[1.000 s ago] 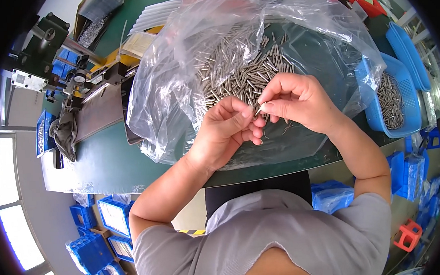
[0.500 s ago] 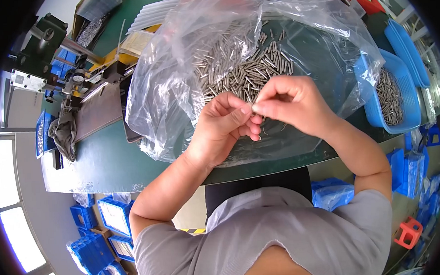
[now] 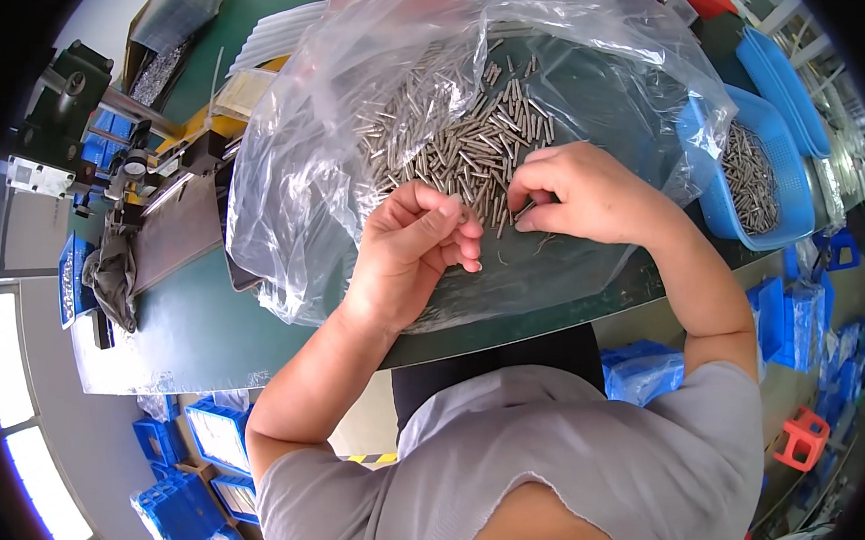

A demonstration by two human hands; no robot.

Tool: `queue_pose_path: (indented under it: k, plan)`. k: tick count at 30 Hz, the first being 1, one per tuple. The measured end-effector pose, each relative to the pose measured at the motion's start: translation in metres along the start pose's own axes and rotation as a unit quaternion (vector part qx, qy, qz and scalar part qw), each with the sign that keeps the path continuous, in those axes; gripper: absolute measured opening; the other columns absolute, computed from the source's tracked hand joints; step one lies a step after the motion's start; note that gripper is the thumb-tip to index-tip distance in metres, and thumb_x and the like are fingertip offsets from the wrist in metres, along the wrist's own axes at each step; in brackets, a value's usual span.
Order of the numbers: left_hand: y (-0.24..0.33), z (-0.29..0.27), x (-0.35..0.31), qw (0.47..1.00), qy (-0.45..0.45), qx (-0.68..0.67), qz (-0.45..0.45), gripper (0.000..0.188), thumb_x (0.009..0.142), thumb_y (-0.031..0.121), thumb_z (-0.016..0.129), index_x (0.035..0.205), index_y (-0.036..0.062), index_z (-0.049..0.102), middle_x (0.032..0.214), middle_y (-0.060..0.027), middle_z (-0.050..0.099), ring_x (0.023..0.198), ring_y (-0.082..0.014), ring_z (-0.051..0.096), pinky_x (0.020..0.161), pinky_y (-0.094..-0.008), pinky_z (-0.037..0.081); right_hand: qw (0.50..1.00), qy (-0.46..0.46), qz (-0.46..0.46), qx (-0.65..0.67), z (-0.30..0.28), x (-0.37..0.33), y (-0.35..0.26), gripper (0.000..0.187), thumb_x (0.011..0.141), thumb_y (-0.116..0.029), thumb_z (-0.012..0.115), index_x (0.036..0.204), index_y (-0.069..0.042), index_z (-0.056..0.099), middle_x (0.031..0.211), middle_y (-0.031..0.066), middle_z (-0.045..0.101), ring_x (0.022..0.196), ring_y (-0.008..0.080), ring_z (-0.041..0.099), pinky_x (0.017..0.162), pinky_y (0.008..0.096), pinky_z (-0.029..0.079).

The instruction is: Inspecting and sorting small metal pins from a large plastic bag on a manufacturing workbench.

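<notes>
My left hand (image 3: 414,247) is curled, thumb and forefinger pressed together on one small metal pin (image 3: 459,206) at the fingertips; it is too small for me to tell which way its long axis runs. My right hand (image 3: 585,195) lies knuckles up with its fingertips pinched down at the near edge of the pile of pins (image 3: 465,136), on a pin or two, though I cannot tell exactly what they hold. The pins are thin, straight, dull-silver rods, heaped loosely and pointing every way, many running roughly away from me. They lie on a crinkled clear plastic bag (image 3: 292,199) spread open over the dark green table (image 3: 191,331), its glossy folds rising around the heap on the left and far sides. To my right a blue plastic basket (image 3: 723,220) holds more of the same rods. To my left stands a grey metal machine (image 3: 156,226), with a grey rag (image 3: 110,277) beside it.
</notes>
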State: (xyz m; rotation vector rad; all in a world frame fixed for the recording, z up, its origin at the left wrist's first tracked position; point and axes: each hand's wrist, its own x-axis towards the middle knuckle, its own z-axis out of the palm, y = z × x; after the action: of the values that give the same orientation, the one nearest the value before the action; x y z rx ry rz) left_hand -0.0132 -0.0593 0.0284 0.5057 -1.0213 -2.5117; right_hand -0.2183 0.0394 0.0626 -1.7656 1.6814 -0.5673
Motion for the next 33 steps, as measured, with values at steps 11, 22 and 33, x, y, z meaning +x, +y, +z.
queue_pose_path:
  k: [11,22,33]
  plan:
    - [-0.004,0.001,0.000,1.000,-0.023,-0.002,-0.020,0.009,0.090,0.013,0.055,0.088,0.0047,0.052,0.085,-0.0136,0.061,0.068,-0.0195,0.060,0.063,-0.0313,0.051,0.968,0.074,-0.028,0.240,0.001,0.001,-0.004,0.003,0.083,-0.004,0.059,0.084,-0.001,0.057,0.076,0.0018,0.058,0.072,0.0094,0.060,0.063,0.0233,0.046]
    - [-0.002,0.002,-0.001,0.998,-0.041,-0.016,-0.041,0.008,0.091,0.009,0.054,0.089,0.0016,0.051,0.086,-0.0140,0.062,0.073,-0.0193,0.062,0.065,-0.0317,0.054,0.901,0.058,-0.060,0.425,0.018,0.006,-0.007,0.006,0.088,-0.005,0.055,0.091,0.000,0.055,0.083,0.0024,0.060,0.081,0.0088,0.060,0.071,0.0227,0.047]
    - [-0.001,0.001,0.001,0.999,-0.026,0.000,-0.035,0.010,0.091,0.010,0.054,0.087,0.0011,0.052,0.082,-0.0133,0.063,0.069,-0.0194,0.063,0.063,-0.0315,0.054,0.921,0.077,-0.053,0.378,0.029,0.008,-0.020,0.007,0.088,-0.006,0.057,0.087,0.002,0.057,0.078,0.0031,0.061,0.071,0.0093,0.059,0.069,0.0234,0.047]
